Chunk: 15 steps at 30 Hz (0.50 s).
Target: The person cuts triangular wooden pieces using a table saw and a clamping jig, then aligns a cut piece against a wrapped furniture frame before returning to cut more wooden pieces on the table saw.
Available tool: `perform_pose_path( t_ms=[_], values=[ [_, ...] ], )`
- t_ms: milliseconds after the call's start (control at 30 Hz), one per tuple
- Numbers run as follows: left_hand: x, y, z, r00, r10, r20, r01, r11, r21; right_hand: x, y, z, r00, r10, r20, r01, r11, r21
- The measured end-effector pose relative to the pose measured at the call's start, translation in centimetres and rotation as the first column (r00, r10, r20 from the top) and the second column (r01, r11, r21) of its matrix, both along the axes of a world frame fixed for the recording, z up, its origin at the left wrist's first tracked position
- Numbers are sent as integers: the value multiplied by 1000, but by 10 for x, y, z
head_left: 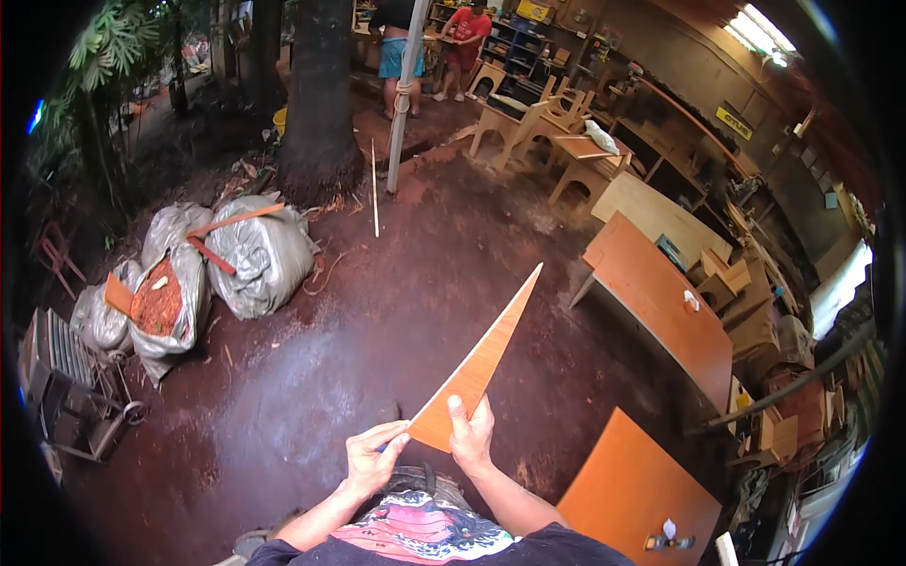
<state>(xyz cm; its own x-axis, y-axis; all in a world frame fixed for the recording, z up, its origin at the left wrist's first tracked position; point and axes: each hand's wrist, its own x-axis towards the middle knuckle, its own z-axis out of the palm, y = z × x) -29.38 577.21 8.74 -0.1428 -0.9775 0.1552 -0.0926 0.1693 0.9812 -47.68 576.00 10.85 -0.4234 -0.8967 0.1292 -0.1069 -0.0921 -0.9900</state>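
A long, tapering orange-brown wooden board (477, 363) is held up in front of my body, its narrow tip pointing away and to the right. My right hand (471, 434) grips its near right side, thumb lying on the top face and fingers underneath. At the near left corner my left hand (376, 456) is closed, thumb and fingertips pinching the edge. A pale line runs along the board's left edge. Whether my left fingers also hold something small there, I cannot make out.
An orange-topped table (661, 292) stands to the right, and an orange panel with a small tool (669, 539) on it is at lower right. Filled sacks (260, 264) and a metal frame (71, 387) are left. A pole (406, 99) rises ahead; two people stand beyond it.
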Motion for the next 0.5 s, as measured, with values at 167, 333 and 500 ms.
perform_pose_path(
  t_ms=[167, 333, 500],
  values=[
    [-71, -189, 1, 999, 26, -24, -32, 956, -291, -57, -181, -10, 978, -98, 182, 118, 988, -103],
    [-157, -378, 35, 972, -213, 102, 236, 864, -444, -140, -325, 23, 826, -294, 482, 372, 925, -74],
    [-265, -557, 16, 919, -343, 197, 388, 686, -616, -230, -465, 8, 683, -392, 617, 488, 873, 13]
  ],
)
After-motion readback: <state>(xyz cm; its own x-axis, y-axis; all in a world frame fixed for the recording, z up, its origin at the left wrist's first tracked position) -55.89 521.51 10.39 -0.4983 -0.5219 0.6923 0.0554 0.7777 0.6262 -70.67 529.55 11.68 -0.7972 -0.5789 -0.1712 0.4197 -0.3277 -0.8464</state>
